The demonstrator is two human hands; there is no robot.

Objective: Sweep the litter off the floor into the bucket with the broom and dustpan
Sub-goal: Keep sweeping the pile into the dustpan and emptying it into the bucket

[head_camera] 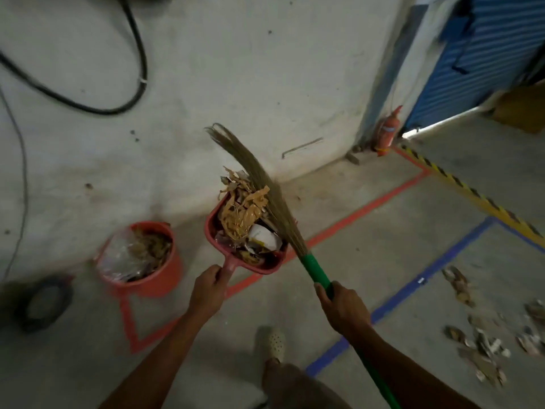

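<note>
Litter (242, 215) lies heaped in the red dustpan (210, 228), held just right of the bucket (166, 280). I judge it light, loose and easy to spill. The left hand (208, 293) curls round the pan's handle. The right hand (343, 308) curls round the broom (317, 271), whose bristles lie against the heap.
</note>
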